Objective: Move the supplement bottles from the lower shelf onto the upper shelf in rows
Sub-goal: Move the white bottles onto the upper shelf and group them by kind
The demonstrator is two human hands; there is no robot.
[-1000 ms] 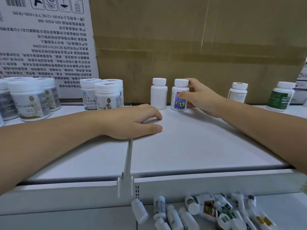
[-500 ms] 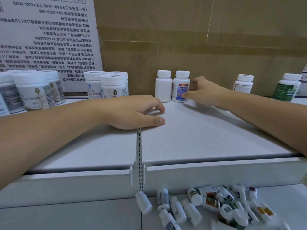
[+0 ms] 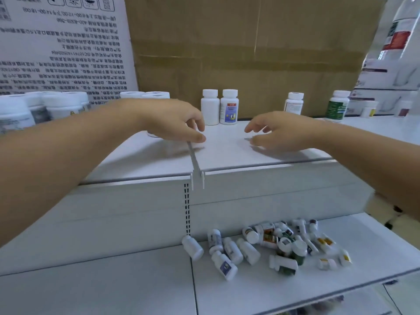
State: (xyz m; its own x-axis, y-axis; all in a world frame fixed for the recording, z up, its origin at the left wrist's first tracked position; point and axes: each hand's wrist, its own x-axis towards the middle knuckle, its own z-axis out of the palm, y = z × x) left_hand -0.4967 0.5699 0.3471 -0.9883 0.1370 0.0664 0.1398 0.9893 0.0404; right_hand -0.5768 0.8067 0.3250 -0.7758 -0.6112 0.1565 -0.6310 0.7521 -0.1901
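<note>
Jars of white plastic with white caps [image 3: 56, 108] stand grouped at the far left of the white upper shelf [image 3: 227, 155], in front of a white printed carton [image 3: 63, 46] whose text reads upside down.

The left hand [image 3: 172, 123] lies over the shelf near its middle, fingers loosely curled. Its thumb tip is at the far end of the white plastic divider strip [image 3: 195, 161], which runs to the near edge; contact cannot be confirmed. Its grip is released and holds nothing.

Just right of it, two task items stand upright and side by side at the far edge against the brown cardboard box [image 3: 250, 53]. They are a plain white supplement bottle [image 3: 210, 108] and, on its right, a white supplement bottle with a blue label [image 3: 229, 108].

The right hand [image 3: 279, 133] hovers low over the shelf, nearer than these two and apart from them, fingers relaxed and pointing left. Its grip is released.

Further right along the far edge stand a small white bottle with a pale label [image 3: 294, 103] and a white-capped bottle with a green label [image 3: 337, 106], well apart from each other.

Below, on the white lower shelf [image 3: 113, 280], a loose pile of small supplement bottles [image 3: 269, 239] lies mostly on its sides, right of the slotted white upright [image 3: 186, 208].
</note>
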